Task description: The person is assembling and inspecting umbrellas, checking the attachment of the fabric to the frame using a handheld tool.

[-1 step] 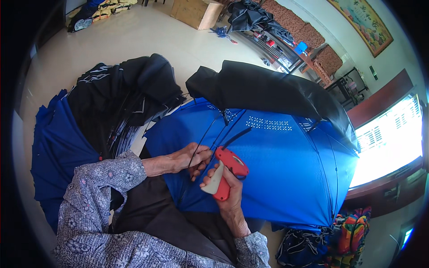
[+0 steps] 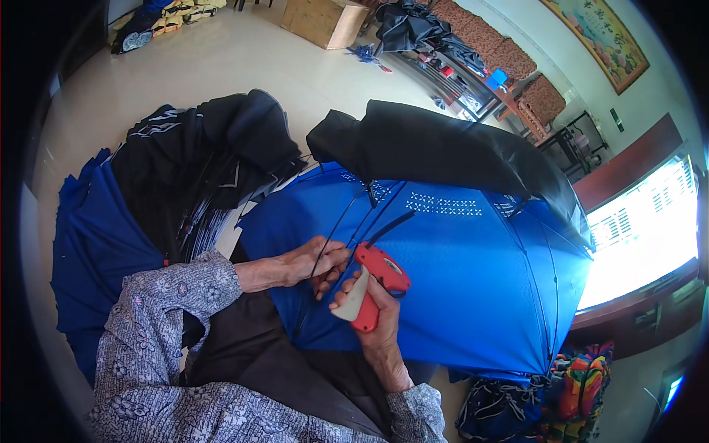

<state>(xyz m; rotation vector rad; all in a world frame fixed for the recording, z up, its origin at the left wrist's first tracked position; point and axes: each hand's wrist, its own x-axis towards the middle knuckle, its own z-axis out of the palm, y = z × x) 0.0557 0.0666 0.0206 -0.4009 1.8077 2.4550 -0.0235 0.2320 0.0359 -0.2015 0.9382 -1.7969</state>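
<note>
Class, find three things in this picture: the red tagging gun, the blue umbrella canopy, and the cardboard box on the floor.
red tagging gun (image 2: 378,284): head view, on its red body above the grip.
blue umbrella canopy (image 2: 473,280): head view, on a bare blue panel.
cardboard box (image 2: 325,22): head view, on its top face.

blue umbrella canopy (image 2: 458,280), red-and-cream tagging gun (image 2: 369,288), grey floral sleeve (image 2: 177,295)

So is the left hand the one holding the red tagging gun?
No, the red tagging gun sits in the right hand, while the left hand pinches the blue umbrella canopy beside it.
</note>
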